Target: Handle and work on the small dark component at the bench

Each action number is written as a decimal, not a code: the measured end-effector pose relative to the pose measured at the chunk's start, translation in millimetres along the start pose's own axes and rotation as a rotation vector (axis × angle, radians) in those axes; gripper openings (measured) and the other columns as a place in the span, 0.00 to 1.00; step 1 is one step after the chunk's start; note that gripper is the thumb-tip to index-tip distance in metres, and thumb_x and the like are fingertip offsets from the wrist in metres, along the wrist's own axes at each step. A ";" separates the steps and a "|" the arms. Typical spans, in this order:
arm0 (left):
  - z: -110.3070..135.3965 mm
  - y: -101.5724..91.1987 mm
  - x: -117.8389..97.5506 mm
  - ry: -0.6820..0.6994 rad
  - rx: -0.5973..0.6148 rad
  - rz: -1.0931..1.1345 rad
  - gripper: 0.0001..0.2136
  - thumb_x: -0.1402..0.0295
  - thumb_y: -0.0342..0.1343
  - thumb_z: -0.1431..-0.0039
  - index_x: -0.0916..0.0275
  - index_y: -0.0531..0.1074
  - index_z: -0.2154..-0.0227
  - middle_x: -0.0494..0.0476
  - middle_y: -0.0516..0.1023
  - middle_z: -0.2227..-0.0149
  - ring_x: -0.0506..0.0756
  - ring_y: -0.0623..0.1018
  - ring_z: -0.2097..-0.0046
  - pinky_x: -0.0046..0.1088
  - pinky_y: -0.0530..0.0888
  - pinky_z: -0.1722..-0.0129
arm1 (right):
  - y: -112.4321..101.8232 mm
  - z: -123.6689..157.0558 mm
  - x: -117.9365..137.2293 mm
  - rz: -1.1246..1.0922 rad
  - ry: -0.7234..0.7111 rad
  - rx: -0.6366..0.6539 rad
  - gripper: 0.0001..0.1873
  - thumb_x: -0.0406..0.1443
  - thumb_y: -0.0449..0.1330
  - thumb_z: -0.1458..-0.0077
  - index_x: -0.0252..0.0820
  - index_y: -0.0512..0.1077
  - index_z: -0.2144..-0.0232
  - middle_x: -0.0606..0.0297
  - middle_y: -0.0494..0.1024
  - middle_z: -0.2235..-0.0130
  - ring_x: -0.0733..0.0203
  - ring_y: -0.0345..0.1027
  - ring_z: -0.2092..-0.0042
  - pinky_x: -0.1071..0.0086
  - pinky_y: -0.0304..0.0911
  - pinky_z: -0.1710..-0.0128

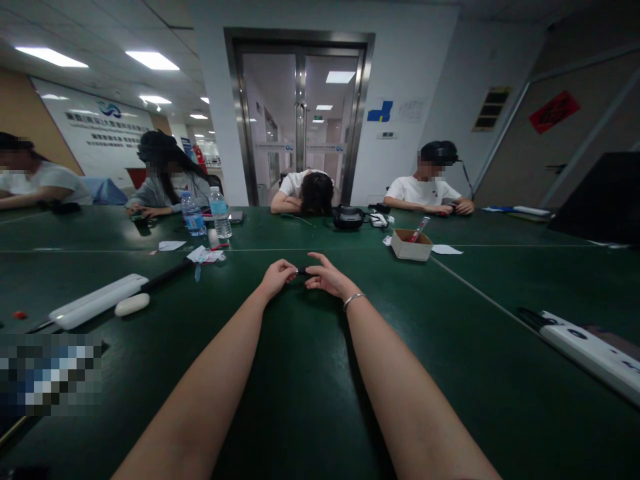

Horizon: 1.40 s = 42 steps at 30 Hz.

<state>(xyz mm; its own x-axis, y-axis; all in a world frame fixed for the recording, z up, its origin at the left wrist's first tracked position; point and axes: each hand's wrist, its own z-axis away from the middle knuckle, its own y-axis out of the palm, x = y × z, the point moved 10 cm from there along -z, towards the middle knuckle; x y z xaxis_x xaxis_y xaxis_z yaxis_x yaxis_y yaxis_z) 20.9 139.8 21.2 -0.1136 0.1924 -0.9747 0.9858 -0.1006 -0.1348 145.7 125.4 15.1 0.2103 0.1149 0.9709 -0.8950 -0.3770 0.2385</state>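
My left hand (279, 279) is closed in a pinch at the silvery end of a small, dark, slim object (301, 271). From the other side, the fingers of my right hand (327, 277) close around its black end, with one finger raised off it. Both arms stretch forward over the dark green table (300, 373), and the hands nearly meet near its middle. A bracelet circles my right wrist. The object is too small and too covered by fingers for me to name its kind.
Two water bottles (221, 213), crumpled paper (205, 255) and a white device (100, 301) lie leftward. An open box (411, 245) and a black headset (348, 217) stand beyond my right hand. Another white device (590, 350) is far right. Several people sit across.
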 end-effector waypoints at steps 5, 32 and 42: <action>-0.1 0.4 -0.2 0.002 0.010 -0.014 0.06 0.68 0.55 0.55 0.65 0.67 0.74 0.50 0.70 0.78 0.48 0.69 0.75 0.24 0.65 0.74 | -0.4 -2.9 -7.9 0.134 0.071 -0.053 0.15 0.41 0.53 0.42 0.38 0.61 0.56 0.62 0.71 0.74 0.67 0.65 0.82 0.73 0.66 0.84; -0.9 -3.8 0.2 -0.003 -0.031 -0.016 0.06 0.67 0.54 0.56 0.65 0.67 0.75 0.50 0.70 0.79 0.48 0.69 0.76 0.24 0.65 0.75 | 0.0 -8.3 -9.8 0.271 0.080 -0.064 0.10 0.36 0.47 0.39 0.37 0.62 0.58 0.67 0.69 0.80 0.69 0.61 0.85 0.79 0.57 0.89; -1.7 -2.8 2.6 -0.006 -0.020 -0.001 0.06 0.67 0.54 0.55 0.65 0.67 0.74 0.50 0.69 0.79 0.48 0.69 0.76 0.24 0.64 0.75 | -2.2 -3.7 -8.4 0.153 0.091 -0.066 0.15 0.43 0.50 0.40 0.40 0.60 0.56 0.66 0.70 0.75 0.71 0.62 0.83 0.72 0.68 0.82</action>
<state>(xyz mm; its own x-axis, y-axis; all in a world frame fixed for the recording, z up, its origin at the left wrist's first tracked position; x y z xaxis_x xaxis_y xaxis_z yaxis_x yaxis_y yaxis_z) 18.1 142.3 19.4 -0.1154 0.1871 -0.9755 0.9879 -0.0805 -0.1323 144.4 128.7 6.4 0.0355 0.1447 0.9888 -0.9385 -0.3353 0.0828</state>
